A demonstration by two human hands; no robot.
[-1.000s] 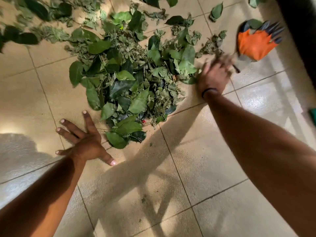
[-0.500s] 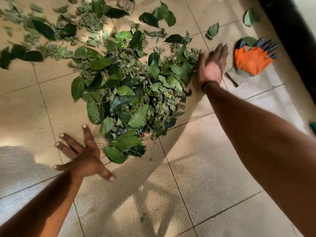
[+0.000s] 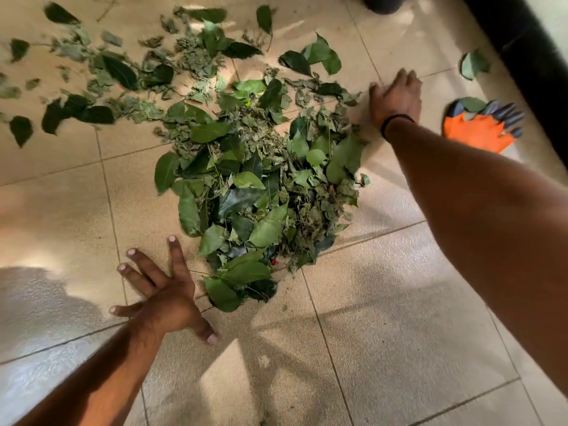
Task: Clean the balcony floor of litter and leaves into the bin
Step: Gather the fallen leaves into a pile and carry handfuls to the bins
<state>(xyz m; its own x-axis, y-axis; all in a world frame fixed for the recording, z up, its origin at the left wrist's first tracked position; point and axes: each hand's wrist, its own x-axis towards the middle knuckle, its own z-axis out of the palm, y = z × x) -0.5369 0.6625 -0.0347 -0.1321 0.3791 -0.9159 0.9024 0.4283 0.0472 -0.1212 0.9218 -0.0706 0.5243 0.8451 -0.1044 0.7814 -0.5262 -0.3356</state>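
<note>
A heap of green leaves (image 3: 261,198) lies on the beige tiled floor (image 3: 384,318) in the middle of the view. More loose leaves (image 3: 120,72) are scattered to the upper left. My left hand (image 3: 163,299) is flat on the tiles with fingers spread, just left of the heap's near end. My right hand (image 3: 395,98) lies palm down with straight fingers on the floor at the heap's far right edge, holding nothing. No bin is clearly in view.
An orange glove with dark fingertips (image 3: 479,127) lies on the floor right of my right hand, a leaf on it. A single leaf (image 3: 475,64) sits near the dark wall base (image 3: 528,56) along the right. A dark object (image 3: 384,3) shows at the top edge.
My right hand has moved away from the glove and up along the heap's right edge. The view has shifted, so the heap sits lower. My left hand stays spread on the floor.
</note>
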